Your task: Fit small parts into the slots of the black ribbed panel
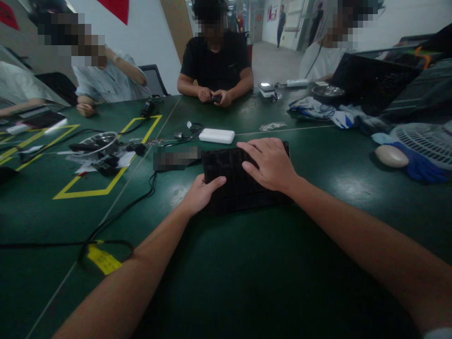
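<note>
A flat black rectangular clutch bag [236, 176] with a panelled, leather-like surface is in front of me, its near edge close to the green table. My left hand [202, 193] grips its left edge, thumb on the upper face and the other fingers hidden beneath. Across the bag's upper right part lies my right hand [270, 165], with its fingers stretched out and spread over the surface. Just beyond the bag sits a white power bank [216, 136]. Left of the bag, a small item on the table is blurred out.
A metal bowl [95, 143] with dark items stands at left, near yellow tape [83, 193] and black cables [141, 195]. At right are a white fan grille [423, 143], a beige oval object [391, 156] and blue gloves [423, 167]. Several people sit around the table [247, 273].
</note>
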{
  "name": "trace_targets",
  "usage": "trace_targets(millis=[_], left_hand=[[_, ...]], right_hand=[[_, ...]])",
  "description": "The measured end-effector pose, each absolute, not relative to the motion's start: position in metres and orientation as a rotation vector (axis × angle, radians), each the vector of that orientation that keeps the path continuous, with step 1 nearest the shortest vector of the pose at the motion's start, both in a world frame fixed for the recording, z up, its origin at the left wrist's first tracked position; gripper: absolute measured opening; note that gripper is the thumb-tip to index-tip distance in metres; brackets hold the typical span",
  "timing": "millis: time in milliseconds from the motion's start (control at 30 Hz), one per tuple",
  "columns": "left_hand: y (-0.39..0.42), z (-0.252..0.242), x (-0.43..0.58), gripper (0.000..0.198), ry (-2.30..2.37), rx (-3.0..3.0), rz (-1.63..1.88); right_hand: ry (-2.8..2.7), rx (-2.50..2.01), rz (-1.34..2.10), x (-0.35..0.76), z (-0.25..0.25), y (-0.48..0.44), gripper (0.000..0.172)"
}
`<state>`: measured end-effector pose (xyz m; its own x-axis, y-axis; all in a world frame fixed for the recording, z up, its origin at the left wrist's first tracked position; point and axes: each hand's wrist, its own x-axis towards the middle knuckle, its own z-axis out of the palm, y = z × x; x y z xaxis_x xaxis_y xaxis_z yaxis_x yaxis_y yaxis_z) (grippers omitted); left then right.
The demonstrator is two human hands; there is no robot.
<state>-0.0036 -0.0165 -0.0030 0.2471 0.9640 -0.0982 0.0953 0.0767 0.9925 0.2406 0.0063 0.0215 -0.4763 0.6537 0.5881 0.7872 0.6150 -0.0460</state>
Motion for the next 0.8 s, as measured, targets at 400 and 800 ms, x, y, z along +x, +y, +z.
trace_targets(millis=[400, 800], left_hand=[[-0.0163, -0.003, -0.0026, 0.051, 1.125, 1.338, 0.924], [-0.0159, -0.0033, -0.0028, 0.05, 1.111, 1.287, 0.937]], right_hand=[[-2.279, -1.114, -0.276, 0.2416, 0.0213, 0.0064, 0.055], [-2.282, -1.12, -0.286, 0.2414, 0.0226, 0.0052, 0.055]])
